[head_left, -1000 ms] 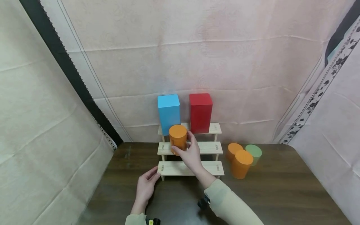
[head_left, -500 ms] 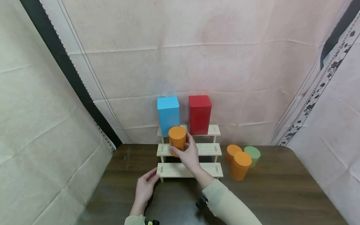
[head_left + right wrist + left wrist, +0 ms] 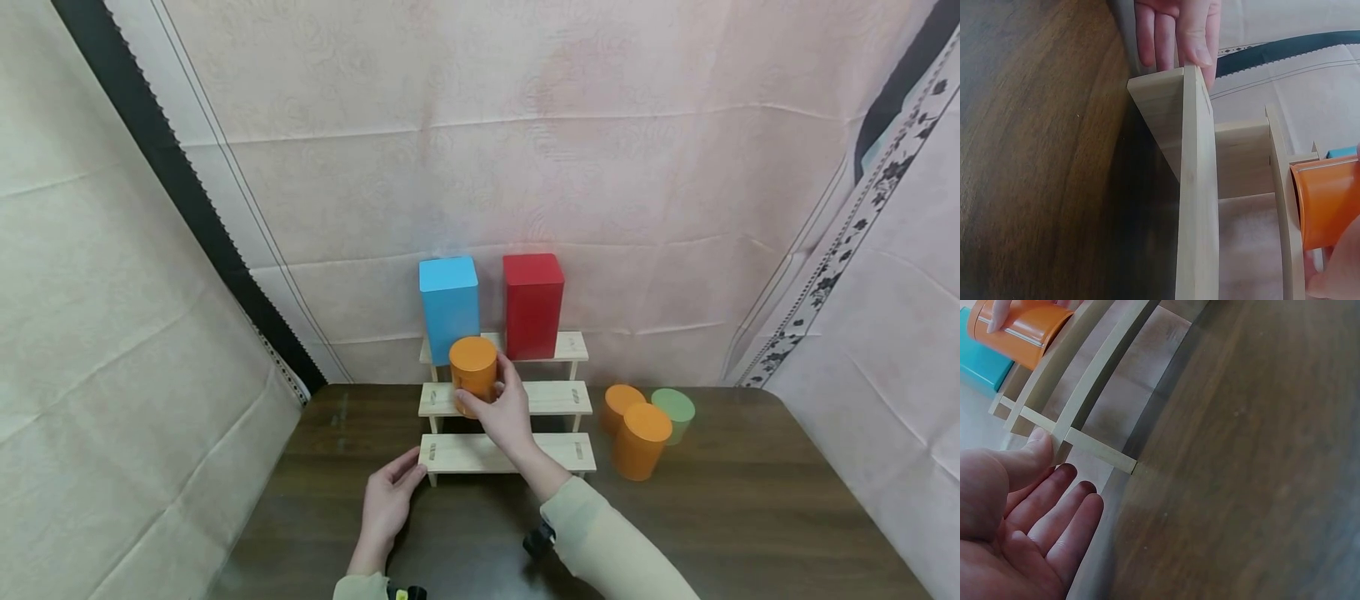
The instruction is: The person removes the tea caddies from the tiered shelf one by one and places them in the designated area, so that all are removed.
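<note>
A three-step wooden display stand (image 3: 480,452) stands on the dark table. My right hand (image 3: 508,415) holds an upright orange cylinder (image 3: 473,371) at the left part of the middle step, thumb in front and fingers round its right side. Down the cylinder's side runs a pale seam line, seen in the left wrist view. With my left hand (image 3: 388,496) I pinch the left end of the lowest step between thumb and forefinger. The other fingers of that hand (image 3: 1035,531) hang loosely curled below the step in the left wrist view.
Blue (image 3: 450,304) and red (image 3: 534,304) upright blocks stand on the top step. Right of the stand, two orange cylinders (image 3: 641,442) and a green one (image 3: 675,406) are grouped on the wooden table (image 3: 750,500). Pale cloth (image 3: 562,167) hangs behind and at both sides.
The head view has tipped slightly, so everything sits a little lower in it. Both hands, the orange cylinder and the stand keep their places relative to one another.
</note>
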Action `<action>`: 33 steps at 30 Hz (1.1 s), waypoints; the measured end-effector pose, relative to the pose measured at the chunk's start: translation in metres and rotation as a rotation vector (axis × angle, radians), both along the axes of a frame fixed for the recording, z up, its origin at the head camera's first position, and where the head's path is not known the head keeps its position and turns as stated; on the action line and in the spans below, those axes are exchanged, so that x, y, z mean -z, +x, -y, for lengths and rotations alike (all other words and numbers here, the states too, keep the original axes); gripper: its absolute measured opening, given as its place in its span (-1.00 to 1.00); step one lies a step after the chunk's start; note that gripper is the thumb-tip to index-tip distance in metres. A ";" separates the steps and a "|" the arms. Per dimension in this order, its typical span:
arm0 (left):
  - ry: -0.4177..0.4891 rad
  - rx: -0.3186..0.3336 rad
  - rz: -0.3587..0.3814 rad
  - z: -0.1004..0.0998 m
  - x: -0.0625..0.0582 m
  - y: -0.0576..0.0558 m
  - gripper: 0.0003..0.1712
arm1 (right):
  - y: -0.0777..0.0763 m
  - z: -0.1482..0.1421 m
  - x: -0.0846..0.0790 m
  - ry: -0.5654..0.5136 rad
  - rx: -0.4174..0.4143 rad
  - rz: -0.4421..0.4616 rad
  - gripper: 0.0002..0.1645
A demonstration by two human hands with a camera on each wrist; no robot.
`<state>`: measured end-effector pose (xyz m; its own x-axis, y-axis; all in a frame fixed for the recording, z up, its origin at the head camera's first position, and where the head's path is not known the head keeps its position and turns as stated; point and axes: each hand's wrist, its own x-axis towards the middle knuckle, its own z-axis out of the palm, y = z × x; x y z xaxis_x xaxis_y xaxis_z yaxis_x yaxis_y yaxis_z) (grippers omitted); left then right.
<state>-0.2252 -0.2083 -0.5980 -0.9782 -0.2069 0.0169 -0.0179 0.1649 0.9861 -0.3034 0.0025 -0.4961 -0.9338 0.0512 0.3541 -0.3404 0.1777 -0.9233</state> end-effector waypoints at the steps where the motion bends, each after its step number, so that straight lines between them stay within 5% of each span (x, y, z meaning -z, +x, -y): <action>1: 0.000 0.000 0.000 0.000 0.000 0.000 -0.55 | 0.000 0.000 0.000 0.001 0.000 0.001 0.11; 33: -0.003 -0.009 -0.024 -0.003 -0.003 0.001 -0.57 | 0.000 -0.002 -0.001 0.012 -0.008 0.010 0.12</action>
